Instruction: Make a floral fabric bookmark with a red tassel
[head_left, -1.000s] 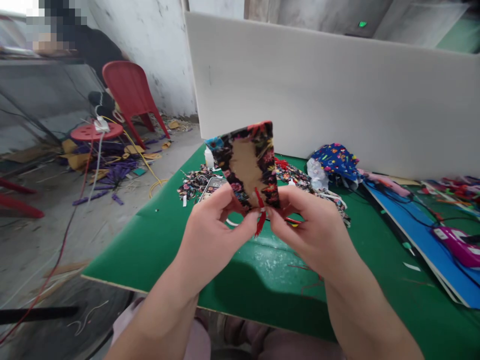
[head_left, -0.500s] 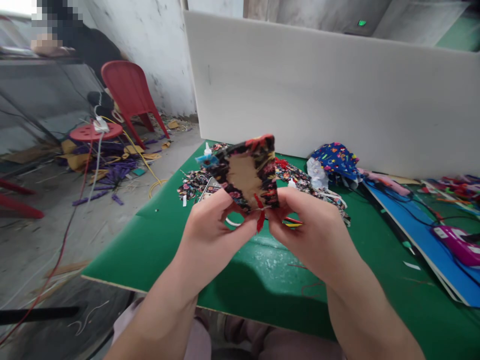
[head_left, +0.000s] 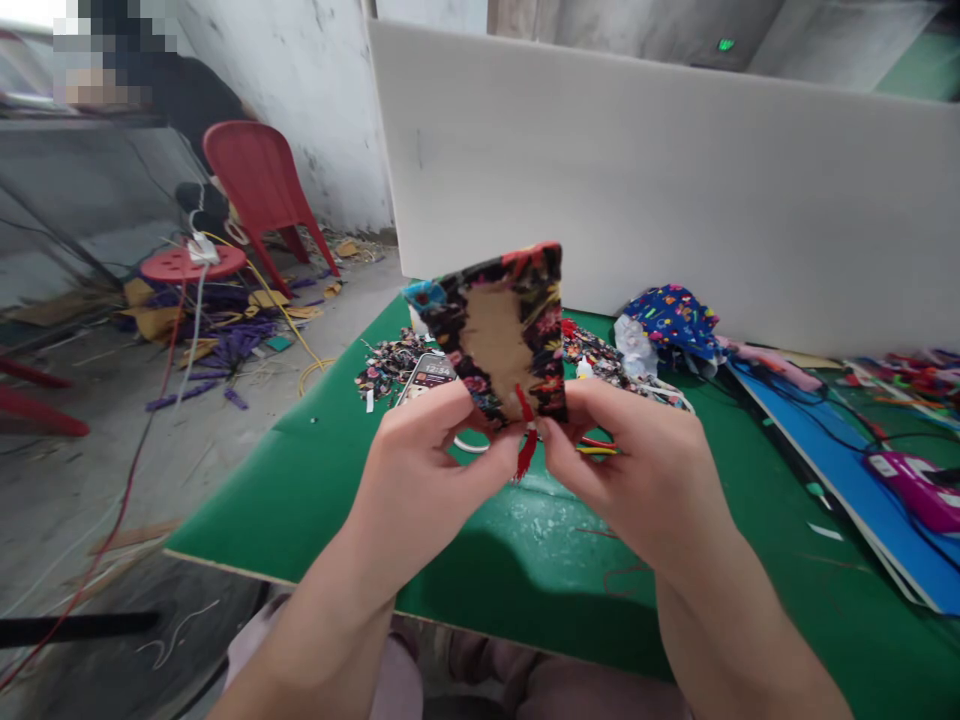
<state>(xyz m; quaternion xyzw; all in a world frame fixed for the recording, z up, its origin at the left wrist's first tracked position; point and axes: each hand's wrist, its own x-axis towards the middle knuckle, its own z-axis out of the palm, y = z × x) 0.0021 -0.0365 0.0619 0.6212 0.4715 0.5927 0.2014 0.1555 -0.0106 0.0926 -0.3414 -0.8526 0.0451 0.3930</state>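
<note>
Between my two hands, above the green tabletop, is a fan-shaped cardboard piece point(head_left: 496, 335) with dark floral fabric folded over its edges. Its bare brown cardboard faces me, and the narrow end points down. My left hand point(head_left: 435, 440) pinches the lower left of this piece between thumb and fingers. My right hand point(head_left: 622, 440) grips the lower right in the same way. A red tassel point(head_left: 526, 450) hangs from the narrow end, between my thumbs. The fingertips behind the piece are hidden.
A phone point(head_left: 427, 375), floral fabric scraps point(head_left: 386, 365) and a blue patterned cloth bundle point(head_left: 671, 320) lie on the green table point(head_left: 300, 500). A blue board point(head_left: 847, 480) and a magenta device point(head_left: 911, 490) are at right. A white panel point(head_left: 637, 180) stands behind.
The floral piece has risen slightly and turned more upright, showing more of its cardboard. Both hands keep their hold; the right one has shifted slightly right. More of the phone shows.
</note>
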